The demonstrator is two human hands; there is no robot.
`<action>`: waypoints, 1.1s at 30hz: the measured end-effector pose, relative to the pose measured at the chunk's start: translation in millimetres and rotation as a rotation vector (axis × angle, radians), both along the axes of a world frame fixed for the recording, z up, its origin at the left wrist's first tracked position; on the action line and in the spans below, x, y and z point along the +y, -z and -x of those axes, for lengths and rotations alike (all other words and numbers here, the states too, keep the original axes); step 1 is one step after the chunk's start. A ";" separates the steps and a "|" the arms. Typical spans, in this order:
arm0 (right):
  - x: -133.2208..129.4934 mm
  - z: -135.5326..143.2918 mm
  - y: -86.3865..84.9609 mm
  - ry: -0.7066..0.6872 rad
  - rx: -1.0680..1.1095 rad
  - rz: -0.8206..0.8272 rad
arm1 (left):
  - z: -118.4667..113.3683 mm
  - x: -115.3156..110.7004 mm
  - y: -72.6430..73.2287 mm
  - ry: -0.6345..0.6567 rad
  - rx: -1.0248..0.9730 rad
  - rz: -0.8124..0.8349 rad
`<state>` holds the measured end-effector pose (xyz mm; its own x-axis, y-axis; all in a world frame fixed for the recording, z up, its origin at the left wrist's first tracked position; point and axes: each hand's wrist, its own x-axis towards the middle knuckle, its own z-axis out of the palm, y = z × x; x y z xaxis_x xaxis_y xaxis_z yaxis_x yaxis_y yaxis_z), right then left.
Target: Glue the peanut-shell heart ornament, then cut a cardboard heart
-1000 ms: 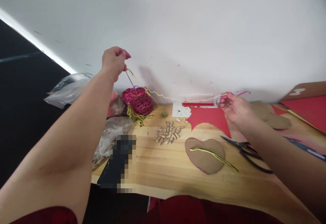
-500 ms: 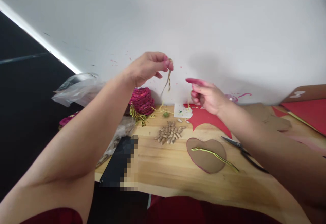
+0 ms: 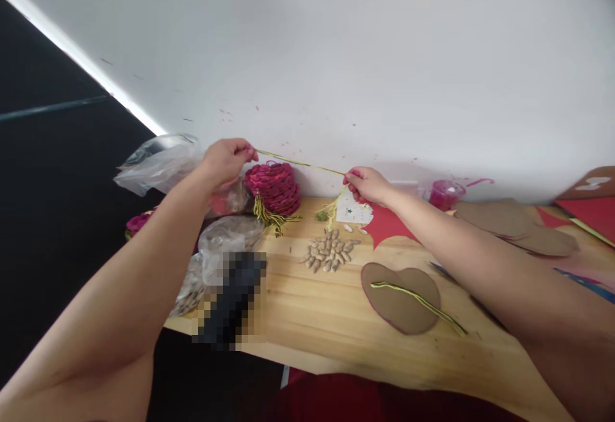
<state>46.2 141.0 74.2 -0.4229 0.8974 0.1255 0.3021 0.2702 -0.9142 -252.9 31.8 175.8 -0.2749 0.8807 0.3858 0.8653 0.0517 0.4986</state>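
Observation:
A yellow-green and dark yarn point(image 3: 298, 162) is stretched in the air between my hands, above the back of the table. My left hand point(image 3: 229, 158) pinches its left end, in front of the wall. My right hand point(image 3: 366, 184) pinches it lower down, with pale yellow strands hanging beneath the fingers. Below my left hand stands a magenta roll of braided cord point(image 3: 273, 188) with a yellow-green tassel point(image 3: 271, 218). On the table a heart-shaped brown cardboard point(image 3: 402, 319) bears a length of yellow-green yarn point(image 3: 418, 299). Several pistachio-like shells point(image 3: 329, 252) lie in a cluster nearby.
Plastic bags point(image 3: 225, 239) and a blurred dark item point(image 3: 235, 300) lie at the left. Cut red paper point(image 3: 389, 225) and scissors point(image 3: 444, 271) lie partly under my right forearm. Farther right are a pink cup point(image 3: 444, 194), cardboard pieces point(image 3: 500, 217) and red sheets point(image 3: 593, 211).
My left hand has moved left and down, drawing out the yarn. My right hand, before empty with the index finger extended, now pinches the yarn. The view has shifted slightly.

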 end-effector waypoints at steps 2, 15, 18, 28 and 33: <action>10.7 -1.8 3.8 0.078 -0.071 -0.097 | 11.8 -4.6 12.8 -0.039 0.073 0.026; 27.1 19.5 38.0 0.030 -0.411 -0.311 | -4.9 -41.4 108.1 0.174 0.495 0.453; 24.2 17.1 40.1 0.041 -0.367 -0.245 | -4.0 -41.1 126.5 0.161 0.526 0.541; 12.6 -12.0 15.8 0.084 0.047 0.265 | 5.1 -38.7 110.9 0.142 0.488 0.477; -6.1 -23.2 3.2 -0.014 0.216 0.463 | -49.2 -22.9 99.7 0.241 0.160 0.162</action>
<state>69.4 134.9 71.0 -0.4432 0.8743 -0.1980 0.0924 -0.1751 -0.9802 -203.7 8.9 76.2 0.0021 0.9664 0.2569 0.9291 -0.0969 0.3570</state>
